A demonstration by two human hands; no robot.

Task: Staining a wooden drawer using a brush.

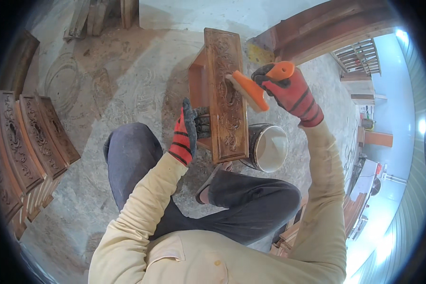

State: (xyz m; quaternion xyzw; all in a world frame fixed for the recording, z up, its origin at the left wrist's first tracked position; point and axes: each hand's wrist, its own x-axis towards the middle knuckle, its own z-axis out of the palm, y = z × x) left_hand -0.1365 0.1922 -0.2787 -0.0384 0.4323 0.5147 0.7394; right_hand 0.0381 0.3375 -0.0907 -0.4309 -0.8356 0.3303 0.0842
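A wooden drawer point(229, 120) with a carved floral front stands in the middle, its front facing up and toward the right. My left hand point(187, 135), in a red and black glove, grips the drawer's side behind the front panel, fingers partly hidden. In my right hand point(291, 92), gloved alike, is an orange-handled brush point(253, 92), the fingers wrapped round its handle. The brush's pale bristles are at the carved face, by its upper middle; I cannot tell whether they press on it. Close beside the drawer's right lower edge is a round white-topped bucket point(272, 147).
Several similar carved drawers point(40, 137) are stacked at the left. Wooden posts point(97, 19) stand at the far left, and a large brown wooden beam point(331, 28) crosses the upper right. My bent legs point(135, 161) flank the concrete floor point(123, 85). Timber pieces point(357, 213) lie at the right.
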